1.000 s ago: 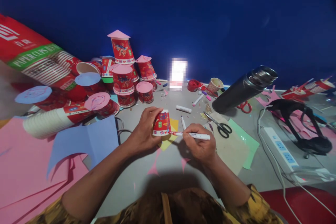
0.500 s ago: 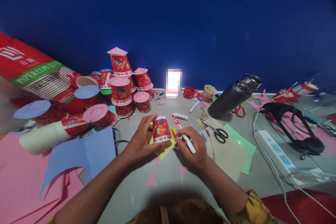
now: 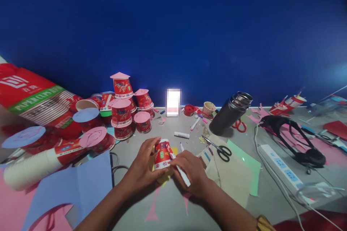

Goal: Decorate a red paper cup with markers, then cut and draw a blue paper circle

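Note:
My left hand (image 3: 142, 169) is wrapped round an upside-down red paper cup (image 3: 162, 154) that stands on a yellow paper sheet (image 3: 166, 177). My right hand (image 3: 191, 175) grips a white marker (image 3: 179, 169), its tip against the cup's right side. Both hands sit close together at the middle of the grey table (image 3: 170, 202).
Stacked red cups with pink paper lids (image 3: 123, 110) and sleeves of paper cups (image 3: 35, 94) lie at the left, with blue paper (image 3: 78, 187). Scissors (image 3: 221, 149), a dark flask (image 3: 230, 113), a power strip (image 3: 282, 169), headphones (image 3: 298, 140) and loose markers are at the right.
The marker swung from lying level beside the cup to pointing up against the cup's side. The view tilted upward, so everything sits lower in the picture.

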`<state>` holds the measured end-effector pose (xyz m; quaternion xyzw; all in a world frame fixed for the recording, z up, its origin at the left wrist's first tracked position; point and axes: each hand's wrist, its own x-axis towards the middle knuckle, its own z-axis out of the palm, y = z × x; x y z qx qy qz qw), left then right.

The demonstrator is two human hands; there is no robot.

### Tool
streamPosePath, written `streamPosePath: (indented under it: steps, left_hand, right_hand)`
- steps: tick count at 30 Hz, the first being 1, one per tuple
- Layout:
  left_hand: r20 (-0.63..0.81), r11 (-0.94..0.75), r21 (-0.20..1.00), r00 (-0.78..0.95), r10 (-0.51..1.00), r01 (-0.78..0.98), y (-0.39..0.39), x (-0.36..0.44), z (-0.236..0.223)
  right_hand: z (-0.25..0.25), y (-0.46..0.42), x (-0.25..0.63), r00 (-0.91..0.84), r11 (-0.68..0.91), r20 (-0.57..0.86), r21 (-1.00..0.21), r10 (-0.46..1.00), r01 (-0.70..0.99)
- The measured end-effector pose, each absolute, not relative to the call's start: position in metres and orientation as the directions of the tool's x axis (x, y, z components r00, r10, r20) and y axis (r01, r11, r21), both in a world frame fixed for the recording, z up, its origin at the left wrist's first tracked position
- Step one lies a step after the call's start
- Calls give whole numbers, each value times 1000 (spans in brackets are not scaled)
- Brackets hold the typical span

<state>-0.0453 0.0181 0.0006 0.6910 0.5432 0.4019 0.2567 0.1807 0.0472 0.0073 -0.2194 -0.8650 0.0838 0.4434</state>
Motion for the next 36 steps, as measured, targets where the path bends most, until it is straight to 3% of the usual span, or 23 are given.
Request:
streamPosePath:
  steps: [9,12,16,21,26,33,36]
  left_hand:
    - [211,-225,840,85,974,494,16,-45,7]
    - [153,-173,880,81,985,443,13,-44,10]
    - [34,-70,948,121,992,309,13,-45,5]
    - [-29,15,995,141,990,100,20,-45,0]
    - [172,-136,922,-67,983,363,27,-46,3]
    - [255,-227,802,27,967,553,28,-48,-3]
    - [266,-237,779,36,963,581,27,-47,-4]
  right_hand:
    - [11,47,180,-478,894,761,-317,439,317]
    - [10,48,181,-406,877,782,-372,473,305]
    - [10,49,183,-287,821,777,-474,560,319]
    - [17,47,186,-273,816,775,-493,569,301]
    - [20,49,194,-225,815,784,-537,578,218]
    - [25,44,195,-257,711,664,-677,702,192]
    - [27,41,191,-286,710,651,-664,703,232]
